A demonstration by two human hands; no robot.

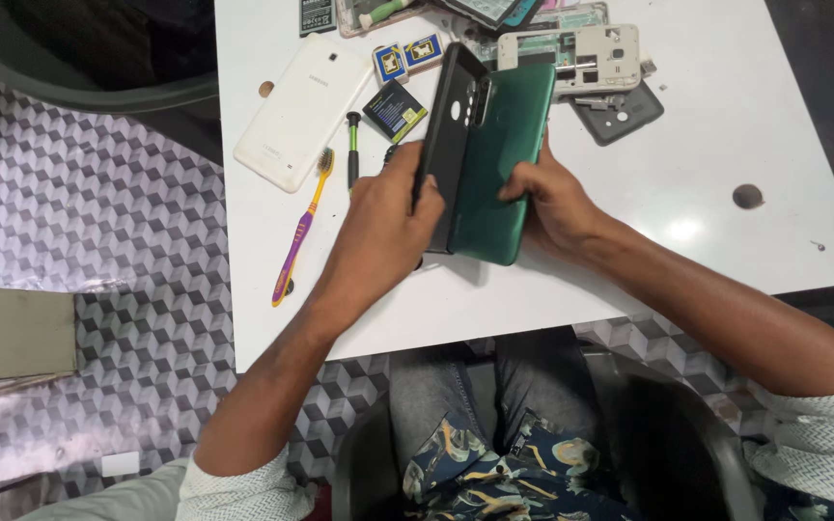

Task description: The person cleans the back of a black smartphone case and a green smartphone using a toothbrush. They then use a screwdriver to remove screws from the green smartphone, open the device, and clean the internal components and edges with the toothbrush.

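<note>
My left hand (383,227) grips a black phone body (446,135), tilted up on its edge above the white table (716,193). My right hand (552,203) holds the dark green back cover (499,164), which lies open beside the black body like a book. The two parts meet along their lower edge. A camera strip shows near the top of the seam.
A white tablet (303,111), a purple and yellow toothbrush (299,232) and a green-handled screwdriver (352,145) lie to the left. Small battery packs (395,108), a beige phone frame (600,56) and a grey cover (620,114) sit behind. A dark chair (98,58) stands at top left.
</note>
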